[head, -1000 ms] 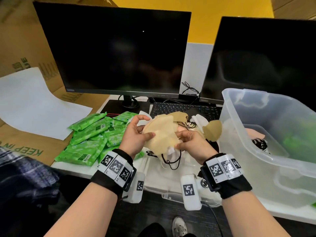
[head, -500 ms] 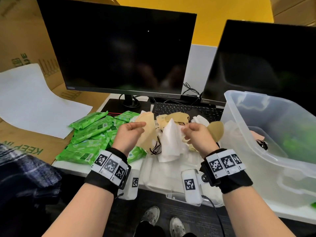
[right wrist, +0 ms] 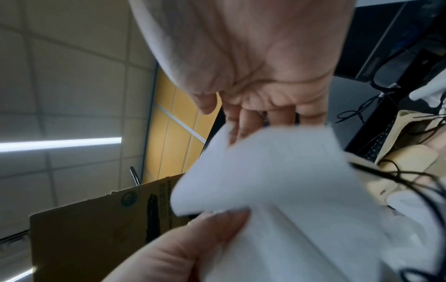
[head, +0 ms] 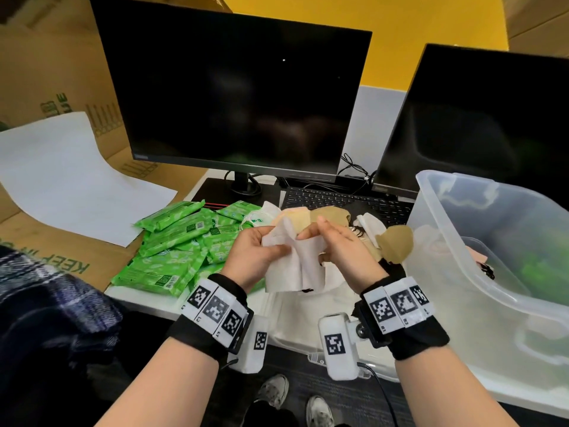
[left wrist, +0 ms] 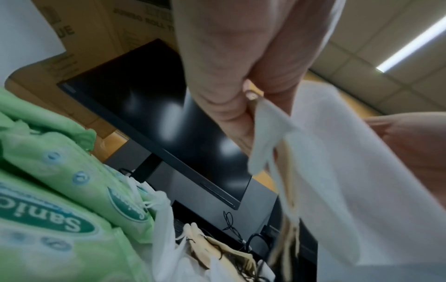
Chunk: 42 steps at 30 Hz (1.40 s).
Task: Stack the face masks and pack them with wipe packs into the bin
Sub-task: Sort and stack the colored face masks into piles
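Note:
I hold a small stack of face masks (head: 300,266) upright over the table's front edge, a white one facing me and tan ones behind it (left wrist: 287,190). My left hand (head: 277,245) pinches the stack's left edge between thumb and fingers (left wrist: 231,106). My right hand (head: 311,241) holds the right side, its fingers (right wrist: 265,114) behind the white mask (right wrist: 277,181). Loose tan and white masks (head: 332,215) lie in front of the keyboard. Green wipe packs (head: 172,241) are piled at the left. The clear bin (head: 437,229) stands at the right.
Two dark monitors (head: 234,97) and a keyboard (head: 348,200) fill the back of the table. Inside the bin I see green packs (head: 542,266) and a pink mask (head: 477,257). Cardboard with a white sheet (head: 61,177) lies at the left. A clear lid (head: 311,328) lies under my wrists.
A second ago both hands held a tan mask. My right hand then picked up a white mask and has brought it against the stack in my left hand.

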Motion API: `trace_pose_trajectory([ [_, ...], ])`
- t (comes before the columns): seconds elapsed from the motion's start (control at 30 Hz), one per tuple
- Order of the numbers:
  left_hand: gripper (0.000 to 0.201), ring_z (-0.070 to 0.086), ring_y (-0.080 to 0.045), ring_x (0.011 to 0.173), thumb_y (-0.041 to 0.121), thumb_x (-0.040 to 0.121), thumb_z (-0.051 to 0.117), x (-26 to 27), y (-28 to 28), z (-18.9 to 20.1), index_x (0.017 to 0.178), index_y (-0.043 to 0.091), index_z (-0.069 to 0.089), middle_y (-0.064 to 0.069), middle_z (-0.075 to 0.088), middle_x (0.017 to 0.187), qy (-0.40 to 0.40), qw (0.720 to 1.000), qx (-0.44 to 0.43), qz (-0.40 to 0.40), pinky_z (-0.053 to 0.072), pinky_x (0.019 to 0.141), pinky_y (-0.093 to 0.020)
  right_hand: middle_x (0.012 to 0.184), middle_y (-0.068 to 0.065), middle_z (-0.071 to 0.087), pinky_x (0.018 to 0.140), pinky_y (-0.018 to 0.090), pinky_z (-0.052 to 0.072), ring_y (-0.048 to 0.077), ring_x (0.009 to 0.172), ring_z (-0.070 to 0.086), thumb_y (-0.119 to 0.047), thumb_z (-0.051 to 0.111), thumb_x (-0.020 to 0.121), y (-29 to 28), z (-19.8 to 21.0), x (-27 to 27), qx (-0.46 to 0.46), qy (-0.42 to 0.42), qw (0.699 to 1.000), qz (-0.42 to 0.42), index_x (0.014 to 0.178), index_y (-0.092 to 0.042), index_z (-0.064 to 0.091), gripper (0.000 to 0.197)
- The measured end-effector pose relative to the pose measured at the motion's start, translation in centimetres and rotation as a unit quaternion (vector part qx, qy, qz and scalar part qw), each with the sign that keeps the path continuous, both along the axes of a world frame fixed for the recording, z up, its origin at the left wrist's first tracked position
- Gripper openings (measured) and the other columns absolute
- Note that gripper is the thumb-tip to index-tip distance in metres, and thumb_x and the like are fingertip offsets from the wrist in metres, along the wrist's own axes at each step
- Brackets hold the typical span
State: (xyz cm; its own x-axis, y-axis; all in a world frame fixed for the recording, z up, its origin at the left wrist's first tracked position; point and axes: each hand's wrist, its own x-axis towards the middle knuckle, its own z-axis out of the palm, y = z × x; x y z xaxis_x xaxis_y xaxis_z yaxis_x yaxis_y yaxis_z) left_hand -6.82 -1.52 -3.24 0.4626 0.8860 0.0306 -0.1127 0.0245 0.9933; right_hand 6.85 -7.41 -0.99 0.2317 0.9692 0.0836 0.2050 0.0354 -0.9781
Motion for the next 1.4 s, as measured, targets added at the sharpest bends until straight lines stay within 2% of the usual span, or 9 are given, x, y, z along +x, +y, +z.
trace_pose_trajectory([
  [0.17, 0.025, 0.062, -0.016, 0.067, -0.013, 0.075, 0.065, 0.2, 0.3, -0.8, 0.097, -0.002, 0.066, -0.015, 0.068, 0.085, 0.069, 0.995, 0.057, 0.044, 0.053, 0.07, -0.031, 0.064, 0.006, 0.063, 0.053, 0.011, 0.041, 0.002, 0.052, 0.054, -0.036, 0.039, 0.097, -0.2, 0.5, 0.0, -0.012, 0.01, 0.999, -0.043, 0.093, -0.011, 0.057, 0.031],
  [0.33, 0.028, 0.064, -0.019, 0.08, -0.002, 0.072, 0.072, 0.7, 0.1, -0.9, 0.096, 0.012, 0.071, -0.007, 0.07, 0.091, 0.144, 0.976, 0.149, 0.066, 0.052, 0.077, -0.03, 0.059, -0.006, 0.056, 0.067, 0.03, 0.041, 0.012, 0.063, 0.052, -0.052, 0.07, 0.073, 0.7, -0.6, -0.1, -0.054, -0.191, 0.977, -0.085, 0.061, -0.02, 0.058, 0.036],
  [0.5, 0.026, 0.063, -0.017, 0.079, 0.0, 0.075, 0.072, 0.5, -0.1, -0.4, 0.1, 0.008, 0.068, -0.014, 0.069, 0.101, 0.104, 0.988, 0.105, 0.051, 0.055, 0.078, -0.03, 0.066, 0.012, 0.058, 0.063, 0.029, 0.042, 0.023, 0.065, 0.052, -0.019, 0.064, 0.084, 1.0, -0.8, 0.3, -0.06, -0.221, 0.968, -0.101, 0.076, 0.003, 0.066, 0.024],
  [0.6, 0.024, 0.064, -0.015, 0.075, 0.02, 0.084, 0.065, -0.6, 0.4, 0.0, 0.099, 0.002, 0.069, -0.013, 0.069, 0.102, 0.024, 0.997, 0.018, 0.069, 0.053, 0.064, -0.019, 0.087, 0.016, 0.069, 0.078, 0.039, 0.054, 0.026, 0.081, 0.065, -0.002, 0.056, 0.087, 0.5, -0.7, 1.2, -0.04, -0.152, 0.985, -0.077, 0.082, -0.013, 0.066, 0.015],
  [0.7, 0.049, 0.065, -0.022, 0.087, 0.053, 0.084, 0.051, -1.6, 1.3, -0.4, 0.088, 0.011, 0.075, -0.009, 0.069, 0.102, 0.003, 0.994, -0.049, 0.102, 0.051, 0.078, -0.031, 0.091, 0.007, 0.066, 0.067, 0.023, 0.053, 0.008, 0.076, 0.063, 0.016, 0.049, 0.082, -0.4, 0.1, 1.5, 0.042, -0.061, 0.997, -0.034, 0.098, -0.017, 0.06, 0.039],
  [0.87, 0.011, 0.066, -0.01, 0.066, 0.006, 0.076, 0.067, -1.3, -0.2, 0.5, 0.086, 0.004, 0.07, -0.001, 0.072, 0.075, -0.007, 0.999, -0.031, -0.007, 0.053, 0.067, -0.023, 0.083, -0.01, 0.064, 0.067, 0.022, 0.053, 0.0, 0.072, 0.061, 0.019, 0.052, 0.079, -0.6, 0.4, 0.8, 0.082, -0.059, 0.995, -0.003, 0.085, -0.021, 0.062, 0.042],
  [0.97, 0.031, 0.066, -0.005, 0.061, -0.019, 0.069, 0.064, -1.2, -0.4, 0.6, 0.089, 0.005, 0.067, 0.006, 0.072, 0.07, -0.011, 0.999, -0.026, -0.021, 0.054, 0.056, -0.018, 0.079, -0.013, 0.067, 0.067, 0.023, 0.054, 0.001, 0.073, 0.063, 0.015, 0.049, 0.084, -0.5, 0.4, 0.4, 0.069, -0.035, 0.997, 0.002, 0.091, -0.021, 0.063, 0.039],
  [1.17, 0.035, 0.067, -0.004, 0.065, -0.019, 0.069, 0.065, -1.4, -0.2, 0.7, 0.094, 0.006, 0.068, 0.003, 0.069, 0.085, -0.014, 1.0, -0.008, 0.007, 0.054, 0.058, -0.018, 0.094, 0.007, 0.068, 0.07, 0.029, 0.051, 0.021, 0.082, 0.063, -0.029, 0.051, 0.079, -0.6, 0.3, 1.0, 0.011, 0.077, 0.997, -0.024, 0.105, -0.021, 0.062, 0.029],
  [1.4, 0.022, 0.067, -0.012, 0.065, -0.011, 0.074, 0.064, -1.1, -0.6, 0.4, 0.083, 0.008, 0.069, 0.001, 0.073, 0.073, -0.016, 1.0, 0.005, -0.003, 0.056, 0.064, -0.021, 0.092, 0.027, 0.064, 0.088, 0.049, 0.051, 0.031, 0.087, 0.063, 0.011, 0.066, 0.076, -0.1, -0.2, 0.3, 0.031, 0.054, 0.996, -0.065, 0.111, -0.027, 0.043, 0.056],
])
